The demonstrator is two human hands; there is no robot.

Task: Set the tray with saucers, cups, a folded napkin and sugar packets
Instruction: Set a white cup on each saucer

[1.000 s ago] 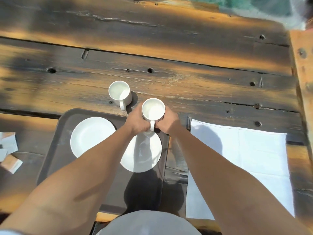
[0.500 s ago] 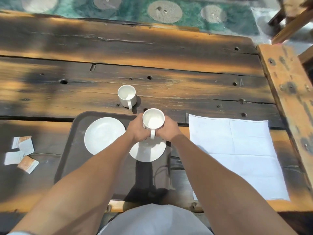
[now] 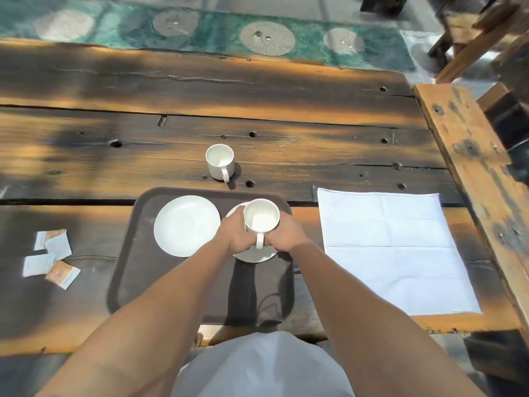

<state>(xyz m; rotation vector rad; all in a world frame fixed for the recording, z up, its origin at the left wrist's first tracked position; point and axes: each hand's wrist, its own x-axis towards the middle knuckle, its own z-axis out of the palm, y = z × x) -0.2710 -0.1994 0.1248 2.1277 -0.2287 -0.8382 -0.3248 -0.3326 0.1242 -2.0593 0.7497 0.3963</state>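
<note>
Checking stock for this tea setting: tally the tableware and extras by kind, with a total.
Cups: 2, one held by the left hand and right hand, one on the table
Saucers: 2
Tray: 1
Napkin: 1
Sugar packets: 4
Total: 10

A single head-worn view looks forward and steeply down from just above the person's chest. Both forearms run up from the bottom edge to the middle of the frame. The wooden counter (image 3: pixel 257 93) fills most of the picture, close beneath the lens, its far edge near the top, with a green patterned floor (image 3: pixel 200 32) beyond.
</note>
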